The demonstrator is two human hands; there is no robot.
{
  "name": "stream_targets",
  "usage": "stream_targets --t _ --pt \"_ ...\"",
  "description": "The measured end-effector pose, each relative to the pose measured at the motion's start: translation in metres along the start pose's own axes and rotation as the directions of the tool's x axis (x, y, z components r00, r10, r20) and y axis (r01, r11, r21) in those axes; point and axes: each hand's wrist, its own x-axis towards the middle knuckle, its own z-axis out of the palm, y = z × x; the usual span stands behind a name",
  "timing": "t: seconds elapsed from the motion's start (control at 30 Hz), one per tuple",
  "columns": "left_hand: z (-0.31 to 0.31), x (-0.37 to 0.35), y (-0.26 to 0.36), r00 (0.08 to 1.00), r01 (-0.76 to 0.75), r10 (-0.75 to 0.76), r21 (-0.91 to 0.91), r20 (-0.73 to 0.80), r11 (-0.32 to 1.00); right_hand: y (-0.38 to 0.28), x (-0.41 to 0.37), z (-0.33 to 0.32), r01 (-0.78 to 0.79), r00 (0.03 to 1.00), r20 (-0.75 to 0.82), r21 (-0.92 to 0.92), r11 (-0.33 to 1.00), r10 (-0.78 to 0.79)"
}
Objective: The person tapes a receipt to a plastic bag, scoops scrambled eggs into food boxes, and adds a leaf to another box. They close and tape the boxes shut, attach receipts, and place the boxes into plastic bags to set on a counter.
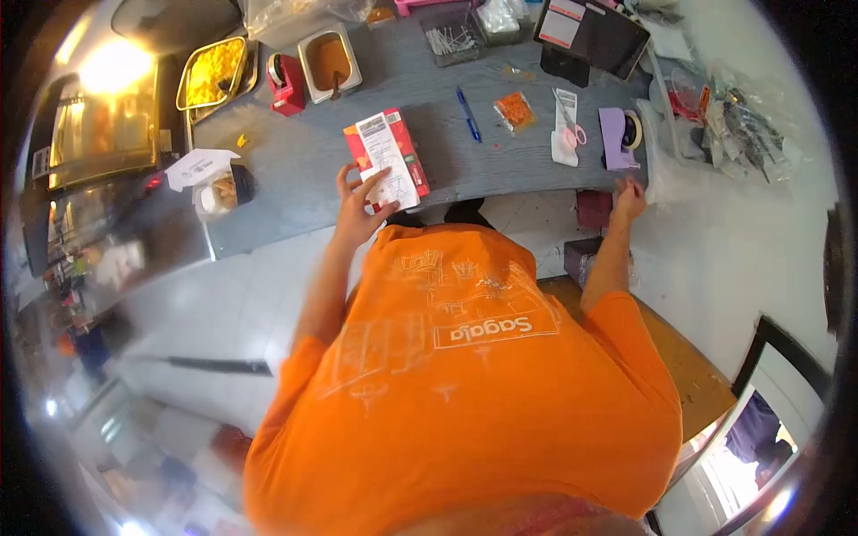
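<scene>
A red and yellow box [416,170] lies on the grey table near its front edge, with a white printed paper [379,147] on top of it. My left hand [362,204] rests on the lower part of the paper with its fingers spread. Over at the table's right front edge, my right hand [629,198] has its fingers curled, and anything in them is too small to make out. Just beyond it stands a purple tape dispenser [615,138]. Pink-handled scissors [573,134] lie on a white card to its left.
On the grey table [304,179] are a blue pen [468,114], an orange packet [515,111], a red tape dispenser [286,85], a sauce tray [349,52], a tray of yellow food [213,73] and an open white box [217,195]. A tablet [603,40] stands behind.
</scene>
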Motion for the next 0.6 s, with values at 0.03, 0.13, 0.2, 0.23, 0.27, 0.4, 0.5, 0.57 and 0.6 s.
stream_targets --t 0.03,0.13,0.2,0.23,0.27,0.4,0.5,0.57,0.6 --pt "-0.002 0.003 -0.002 1.000 -0.025 0.025 0.024 0.009 0.999 -0.035 -0.019 0.000 -0.365 0.931 0.149 0.417 0.833 0.334" --pt "-0.004 0.007 -0.017 0.996 -0.092 0.093 0.079 -0.004 0.993 -0.125 -0.105 0.015 -0.762 0.647 0.716 0.606 0.227 0.260" --pt "-0.009 0.006 -0.013 0.998 -0.064 0.063 0.046 0.029 0.997 -0.191 -0.173 0.025 -0.862 0.322 0.939 0.344 0.371 -0.123" --pt "-0.011 0.007 -0.013 0.997 -0.065 0.064 0.041 0.032 0.997 -0.226 -0.210 0.029 -0.720 0.291 0.947 0.312 0.620 -0.138" --pt "-0.012 0.008 -0.014 0.996 -0.085 0.084 0.025 0.042 0.996 -0.255 -0.237 0.036 -0.742 0.118 0.960 0.255 0.619 -0.255" --pt "-0.013 0.011 -0.022 0.987 -0.156 0.155 0.020 0.052 0.988 -0.279 -0.307 0.084 -0.527 0.357 0.931 0.270 0.806 -0.079" --pt "-0.013 0.013 -0.023 0.973 -0.231 0.228 0.073 0.039 0.970 -0.264 -0.311 0.095 -0.275 0.588 0.790 0.397 0.876 -0.173" --pt "-0.011 0.011 -0.023 0.965 -0.261 0.258 0.095 0.037 0.961 -0.260 -0.301 0.092 0.294 0.660 0.628 0.290 0.911 -0.412" --pt "-0.011 0.012 -0.023 0.968 -0.250 0.246 0.105 0.052 0.963 -0.258 -0.293 0.089 0.298 0.671 0.617 0.283 0.912 -0.411"
